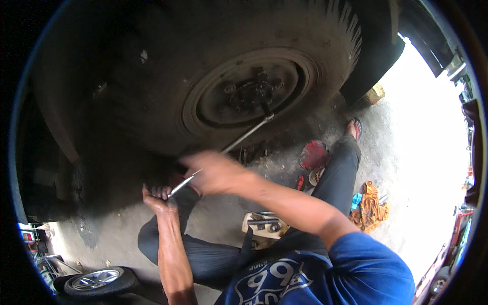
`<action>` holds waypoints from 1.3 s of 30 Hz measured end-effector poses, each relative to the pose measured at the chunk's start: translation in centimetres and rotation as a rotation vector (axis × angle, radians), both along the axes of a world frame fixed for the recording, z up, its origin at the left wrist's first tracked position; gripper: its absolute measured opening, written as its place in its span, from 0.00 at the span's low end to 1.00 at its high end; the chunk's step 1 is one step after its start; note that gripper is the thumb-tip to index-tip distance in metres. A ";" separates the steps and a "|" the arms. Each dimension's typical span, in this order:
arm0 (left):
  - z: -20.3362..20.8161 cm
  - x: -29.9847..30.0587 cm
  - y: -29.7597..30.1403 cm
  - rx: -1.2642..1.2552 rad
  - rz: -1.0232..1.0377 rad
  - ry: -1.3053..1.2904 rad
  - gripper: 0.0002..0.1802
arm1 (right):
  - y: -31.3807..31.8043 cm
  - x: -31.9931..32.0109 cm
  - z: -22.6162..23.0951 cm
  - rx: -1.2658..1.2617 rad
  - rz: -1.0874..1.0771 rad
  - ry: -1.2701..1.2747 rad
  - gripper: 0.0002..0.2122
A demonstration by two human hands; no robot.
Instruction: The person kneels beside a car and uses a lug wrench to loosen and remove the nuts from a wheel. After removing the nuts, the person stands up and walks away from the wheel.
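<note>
A long metal socket wrench bar (247,136) slants down from the hub (252,95) of a large, dusty truck wheel (300,71). Its far end meets a dark socket at the lower right of the hub. At the near end, the curled fingers of my left hand (160,199) are closed round the bar. My right hand (218,173) lies over the bar's middle and hides part of it. Motion smears its fingers, so their grip cannot be made out.
Between my legs, a tray (268,233) holds sockets and dark metal parts. A red round dish (314,155) lies on the floor near my right leg, with an orange-brown rag (370,208) farther right. A loose car wheel (96,280) lies at the lower left.
</note>
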State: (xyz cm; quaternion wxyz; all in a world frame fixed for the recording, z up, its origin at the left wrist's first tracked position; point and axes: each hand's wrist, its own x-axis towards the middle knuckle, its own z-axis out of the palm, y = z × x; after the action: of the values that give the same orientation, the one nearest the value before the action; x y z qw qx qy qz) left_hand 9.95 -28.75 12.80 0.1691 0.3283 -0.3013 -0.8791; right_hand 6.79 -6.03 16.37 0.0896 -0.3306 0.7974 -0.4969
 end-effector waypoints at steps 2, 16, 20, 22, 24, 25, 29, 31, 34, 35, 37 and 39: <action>0.5 0.3 0.3 0.030 0.041 -0.038 0.25 | -5.7 1.4 2.2 0.336 0.163 0.333 0.29; 8.2 -1.1 2.5 -0.336 0.037 0.350 0.21 | -9.0 -2.4 1.6 0.016 0.050 0.229 0.08; 9.8 -1.1 2.5 -0.444 -0.082 0.442 0.23 | -7.5 -3.0 3.5 -0.097 0.043 0.255 0.10; 10.0 -1.3 2.1 -0.354 -0.263 0.612 0.24 | -6.9 -3.1 3.9 -0.135 0.011 0.321 0.10; 10.0 -1.3 1.8 -0.300 -0.386 0.645 0.25 | -6.5 -3.1 4.2 -0.163 -0.063 0.336 0.11; 10.1 -1.2 1.6 -0.321 -0.369 0.636 0.25 | -6.4 -2.9 4.2 -0.149 -0.038 0.293 0.11; 10.2 -1.1 1.9 -0.440 -0.253 0.505 0.25 | -6.6 -2.8 4.0 -0.089 0.074 0.196 0.10; 10.7 -1.0 2.3 -0.524 -0.223 0.501 0.25 | -6.8 -2.8 3.8 -0.176 0.130 0.122 0.10; 12.0 -1.0 3.2 -0.605 -0.211 0.513 0.24 | -6.9 -2.9 4.0 -0.236 0.127 0.125 0.10; 12.6 -1.0 3.6 -0.627 -0.188 0.483 0.24 | -6.9 -3.0 4.1 -0.275 0.096 0.174 0.10; 13.8 -1.3 4.5 -0.690 -0.217 0.516 0.23 | -6.5 -3.2 4.6 -0.287 0.114 0.147 0.10; 15.2 -1.6 5.7 -0.733 -0.250 0.572 0.21 | -5.8 -3.4 5.4 -0.318 0.140 0.163 0.10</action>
State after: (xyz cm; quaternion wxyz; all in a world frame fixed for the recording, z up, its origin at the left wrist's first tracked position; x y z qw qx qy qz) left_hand 8.35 -23.10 28.04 0.2428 -0.0469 -0.5700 -0.7835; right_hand 3.36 -11.83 21.76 0.0057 -0.4344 0.6886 -0.5806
